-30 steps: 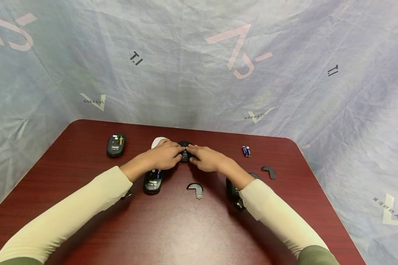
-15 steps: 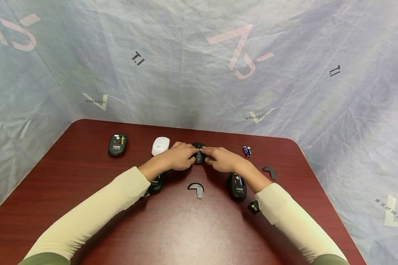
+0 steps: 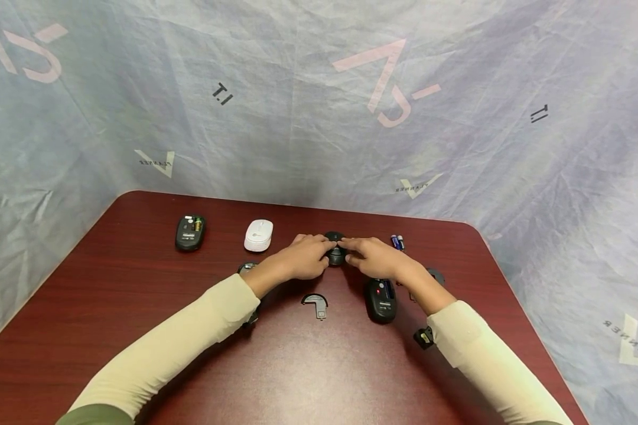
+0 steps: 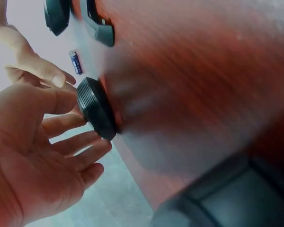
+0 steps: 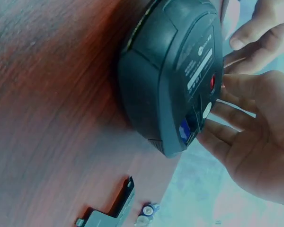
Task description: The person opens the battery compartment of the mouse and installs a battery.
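In the head view, a rounded black plastic mouse point(image 3: 337, 257) sat near the far edge of the red-brown wooden desk point(image 3: 276, 378), just right of that edge's middle. The left hand point(image 3: 307, 258) and right hand point(image 3: 376, 257) met over it, fingers reaching out straight and loose, tips touching it and neither hand clenched. The step in hand seemed to be steadying or positioning this mouse. A glossy white mouse point(image 3: 258, 235) lay nearer the far-left corner; a grey-and-black hook-shaped plastic cover point(image 3: 315, 306) lay nearer the middle of the desk, well apart from the hands.

In the left wrist view, the left hand's relaxed fingers touched the black mouse's ribbed side from the desk's far side, palm uncurled. The next move, as judged here, called for even, light pressure from both sides, then a clean lift of the fingertips.

In the right wrist view, an upturned black mouse with a red light point(image 5: 180, 80) filled the foreground and hid the worked mouse, so the right fingertips' contact could not be told there; the right hand's palm looked loose, grasping nothing visible.
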The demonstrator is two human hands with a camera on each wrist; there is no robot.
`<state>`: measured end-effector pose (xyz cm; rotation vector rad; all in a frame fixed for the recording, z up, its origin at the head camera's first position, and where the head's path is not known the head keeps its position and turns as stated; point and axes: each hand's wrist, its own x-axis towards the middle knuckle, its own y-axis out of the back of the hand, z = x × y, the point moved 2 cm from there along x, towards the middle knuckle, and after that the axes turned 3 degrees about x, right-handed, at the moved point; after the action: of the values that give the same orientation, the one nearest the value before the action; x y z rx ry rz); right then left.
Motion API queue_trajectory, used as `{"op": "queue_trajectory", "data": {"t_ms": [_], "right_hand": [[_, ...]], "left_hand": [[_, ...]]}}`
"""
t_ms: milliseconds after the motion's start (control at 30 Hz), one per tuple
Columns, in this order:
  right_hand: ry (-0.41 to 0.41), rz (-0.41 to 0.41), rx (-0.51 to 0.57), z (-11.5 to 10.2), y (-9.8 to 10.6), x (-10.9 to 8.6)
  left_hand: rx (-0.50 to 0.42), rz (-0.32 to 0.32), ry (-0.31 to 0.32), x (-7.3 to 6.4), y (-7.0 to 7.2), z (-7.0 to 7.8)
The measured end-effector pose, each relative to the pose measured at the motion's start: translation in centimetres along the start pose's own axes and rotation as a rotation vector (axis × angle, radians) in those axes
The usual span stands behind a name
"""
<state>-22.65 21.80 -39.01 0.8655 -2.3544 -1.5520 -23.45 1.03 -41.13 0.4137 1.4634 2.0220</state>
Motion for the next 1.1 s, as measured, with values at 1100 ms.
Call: {"op": "queue_trajectory", "data": {"t_ms": [1100], "right_hand": [[-0.049,0.079,0.046,-0.3,-1.1,1.5]], "left_hand": [[-0.088,0.066,0.206,6.2,-5.6,-6.0]]}}
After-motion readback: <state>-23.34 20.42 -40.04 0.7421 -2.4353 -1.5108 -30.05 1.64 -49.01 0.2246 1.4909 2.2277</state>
